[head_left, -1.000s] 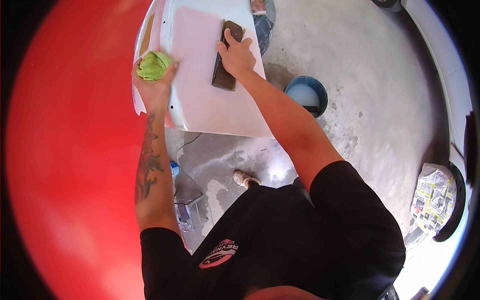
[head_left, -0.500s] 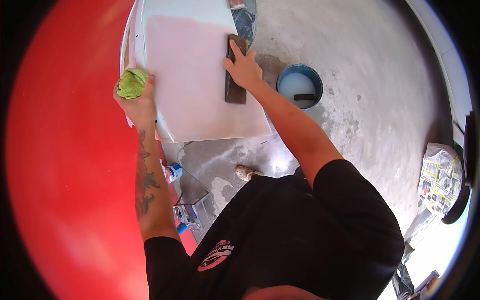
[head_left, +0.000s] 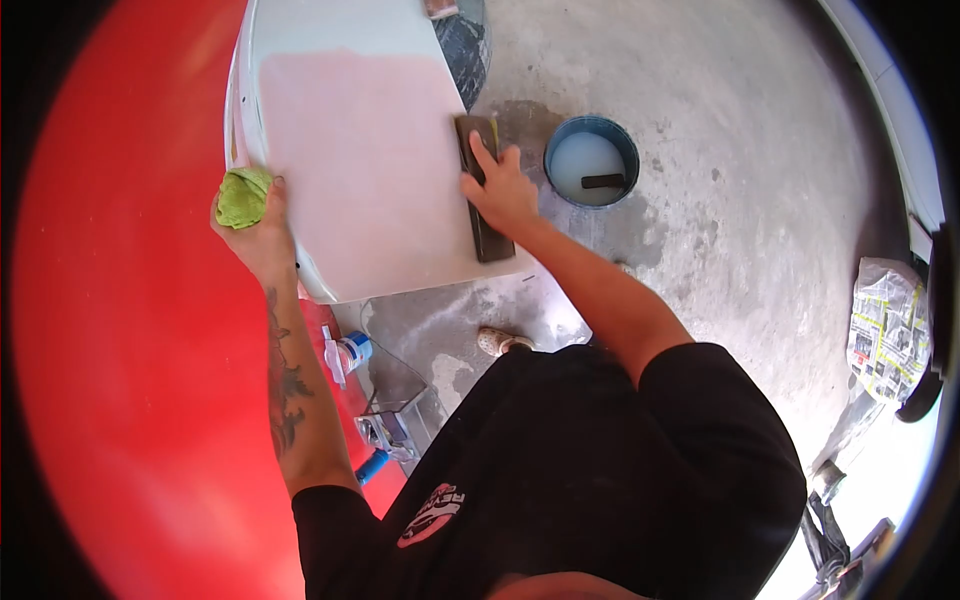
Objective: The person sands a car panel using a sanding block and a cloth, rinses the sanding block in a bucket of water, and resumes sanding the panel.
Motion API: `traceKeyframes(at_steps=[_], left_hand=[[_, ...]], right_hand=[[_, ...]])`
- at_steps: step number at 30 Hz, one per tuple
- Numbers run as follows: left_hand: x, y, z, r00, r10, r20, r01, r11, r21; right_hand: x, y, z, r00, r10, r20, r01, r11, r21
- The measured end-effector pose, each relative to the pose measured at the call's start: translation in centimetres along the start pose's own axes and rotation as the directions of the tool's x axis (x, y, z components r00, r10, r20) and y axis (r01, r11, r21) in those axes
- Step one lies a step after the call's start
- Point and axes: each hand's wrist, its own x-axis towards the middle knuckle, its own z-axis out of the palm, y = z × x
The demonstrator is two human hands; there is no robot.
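Head camera view: your right hand [head_left: 508, 195] holds a long dark block [head_left: 492, 240] from above, index finger extended along it and thumb towards its inner side. The block lies at the right edge of the pale panel [head_left: 360, 230], with a yellowish strip [head_left: 494, 125] showing beside your fingers. Your left hand [head_left: 258, 243] is closed around a bunched green cloth [head_left: 243, 197] at the panel's opposite edge; whether it bears on the panel cannot be told.

Progress, by judgement: work is under way, not signed off, since the block is on the panel and the cloth is in hand. Between your hands, the pinkish patch [head_left: 350, 120] looks broadly even, its far border fading into white. Whether any part is finished cannot be confirmed; texture is too fine to read, and your right hand and the block hide part of the edge. How much remains cannot be stated.

Just right of your right hand, on the floor [head_left: 730, 230], stands a bucket [head_left: 552, 175] of cloudy liquid [head_left: 580, 150] with a dark bar [head_left: 602, 182] inside. Nearer your body than your left hand is a blue-and-white container [head_left: 355, 348].
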Motion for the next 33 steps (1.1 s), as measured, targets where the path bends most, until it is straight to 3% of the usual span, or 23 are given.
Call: traceKeyframes(at_steps=[5,11,14,20,23,26,28,29,30,31,32,33], left_hand=[[0.4,-1.1,-0.2,0.999,0.037,0.008,-0.037,0.999,0.009],[0.1,-0.5,-0.1,1.000,-0.006,0.014,0.006,1.000,-0.020],[0.0,-0.1,-0.2,1.000,-0.007,0.026,0.008,1.000,-0.013],[0.0,-0.5,-0.1,1.000,0.003,0.023,-0.002,1.000,-0.030],[0.2,-0.7,-0.1,1.000,0.011,0.018,-0.010,0.999,-0.034],[0.1,-0.9,-0.2,1.000,0.020,0.010,-0.019,0.999,-0.029],[0.3,-0.5,-0.8,0.999,0.045,-0.009,-0.044,0.995,0.092],[0.2,-0.3,-0.4,0.998,0.063,0.001,-0.062,0.989,0.135],[1.6,-3.0,-0.6,0.958,0.283,0.035,-0.284,0.958,0.034],[0.7,-1.5,0.0,0.964,0.264,0.030,-0.260,0.961,-0.090],[1.1,-1.7,-0.4,0.957,0.253,0.141,-0.246,0.967,-0.067],[0.8,-1.3,-0.3,0.981,0.167,0.102,-0.169,0.985,0.013]], right_hand=[[4.8,-1.6,-0.7,0.999,0.034,0.023,-0.035,0.998,0.054],[-11.2,6.8,1.5,0.998,0.059,0.032,-0.063,0.992,0.110],[-10.6,6.5,1.9,0.999,0.032,-0.043,-0.029,0.997,0.067],[6.2,-3.5,-0.4,0.997,0.078,-0.015,-0.077,0.992,0.095],[2.6,-1.2,0.0,0.998,0.048,-0.034,-0.044,0.993,0.113],[-7.1,5.3,1.6,0.996,0.081,-0.042,-0.076,0.991,0.107],[-12.1,8.4,2.1,0.989,0.148,0.004,-0.148,0.988,0.048],[-12.2,8.6,2.1,0.993,0.113,-0.025,-0.110,0.988,0.105],[-11.0,7.9,2.3,0.991,0.126,-0.049,-0.120,0.985,0.124],[-9.0,6.3,2.4,0.989,0.086,-0.120,-0.073,0.991,0.109],[-6.3,3.4,1.1,0.987,0.163,-0.003,-0.161,0.973,0.163],[-3.7,1.2,0.7,0.993,0.118,-0.013,-0.114,0.980,0.161]])
